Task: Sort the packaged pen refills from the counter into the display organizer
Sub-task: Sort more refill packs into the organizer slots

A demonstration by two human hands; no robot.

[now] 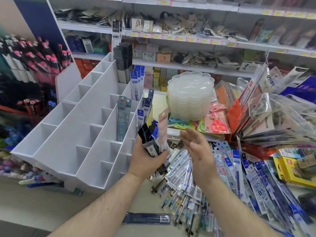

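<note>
1. Head view: the left hand (145, 156) is gripping an upright bunch of long, flat, plastic-sleeved pen refill packets (153, 139), dark and blue ones with a pale pink one at the side, fingers curled round the lower ends. It is holding them just beside the front right corner of the white, stepped, many-celled display organizer (71, 134).
2. The right hand (196, 147) is hovering just right of the bunch, fingers spread and straight, holding nothing and not touching the packets.
3. Right of the organizer, a loose heap of blue-and-white refill packets (213, 177) is lying fanned across the pale desk (42, 207), and a single dark blue packet (147, 218) is lying apart near the forearms.
4. Several organizer cells are already carrying standing packets, grey-green ones (124, 117) among them.
5. Judging by looks, the packets are light, thin, bendy and slick, so they are likely sliding against each other; pinching one by its stiffer card header seems safest.
</note>
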